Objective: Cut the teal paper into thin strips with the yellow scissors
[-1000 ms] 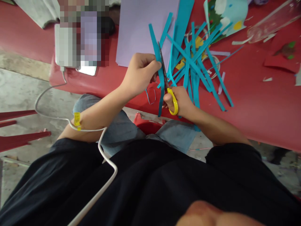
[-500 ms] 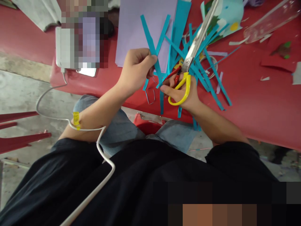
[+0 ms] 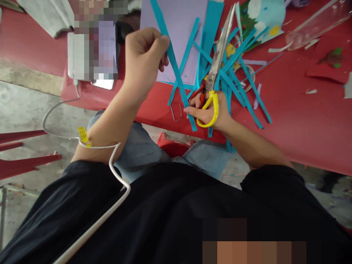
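A blue strip (image 3: 177, 71) spans straight above the bench (image 3: 297, 128).
I have its upper part pinched in my left hand (image 3: 144, 55), before the purple sheets (image 3: 184, 22); my right hand (image 3: 220, 112) grips the yellow-handled scissors (image 3: 216, 63), thumb at the strip near its lower end. I'd judge light tension best, blades angled clear, so nothing creases or tears.

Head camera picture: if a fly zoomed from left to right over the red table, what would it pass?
White box → left hand → yellow-handled scissors → painted light-blue paper → clear plastic bottle.
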Tool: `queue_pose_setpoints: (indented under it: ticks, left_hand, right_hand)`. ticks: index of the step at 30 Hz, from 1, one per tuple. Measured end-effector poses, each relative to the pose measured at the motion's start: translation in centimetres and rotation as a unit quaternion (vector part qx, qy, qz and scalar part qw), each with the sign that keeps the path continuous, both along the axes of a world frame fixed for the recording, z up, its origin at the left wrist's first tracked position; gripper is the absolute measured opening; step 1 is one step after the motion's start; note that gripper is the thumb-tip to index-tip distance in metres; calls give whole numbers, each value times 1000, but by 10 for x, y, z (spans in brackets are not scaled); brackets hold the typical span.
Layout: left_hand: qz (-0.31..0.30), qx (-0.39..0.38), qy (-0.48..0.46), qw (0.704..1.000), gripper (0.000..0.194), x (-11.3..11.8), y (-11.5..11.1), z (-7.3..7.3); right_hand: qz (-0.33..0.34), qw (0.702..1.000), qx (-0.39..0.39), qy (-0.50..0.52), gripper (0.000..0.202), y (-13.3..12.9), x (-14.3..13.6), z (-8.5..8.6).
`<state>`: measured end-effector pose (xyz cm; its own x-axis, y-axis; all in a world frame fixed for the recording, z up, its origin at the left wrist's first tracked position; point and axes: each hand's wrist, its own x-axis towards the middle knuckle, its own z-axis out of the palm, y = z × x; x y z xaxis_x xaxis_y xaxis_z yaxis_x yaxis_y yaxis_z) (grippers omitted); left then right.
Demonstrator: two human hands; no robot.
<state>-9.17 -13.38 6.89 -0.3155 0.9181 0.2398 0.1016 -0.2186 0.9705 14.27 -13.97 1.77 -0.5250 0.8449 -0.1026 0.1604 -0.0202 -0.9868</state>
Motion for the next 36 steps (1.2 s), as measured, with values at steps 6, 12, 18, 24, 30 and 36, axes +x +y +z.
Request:
queue_pose_setpoints:
  ticks: [6, 12, 18, 24, 30, 36]
  left_hand:
    - [45, 61, -7, 997, 31, -16, 16, -6]
    - [57, 73, -3, 996, 31, -31, 25, -6]
    - [-8, 17, -148, 989, 29, -25, 21, -4]
    - [-159, -169, -187, 955, 30, 10, -4, -14]
    - [-135, -185, -61, 971, 19, 24, -16, 1]
    - [-173, -177, -70, 966, 55, 22, -17, 15]
  right_hand:
    - [5, 999, -46, 19, 49, -3, -3, 7]
    - [8, 995, -73, 61, 52, -6, -6, 10]
    - [17, 968, -213, 129, 63, -3, -3, 17]
    - [-32, 957, -262, 120, 62, 14, -2, 23]
    - [-20, 954, -278, 111, 56, 19, -3, 23]
    - [3, 930, -324, 172, 59, 15, 1, 23]
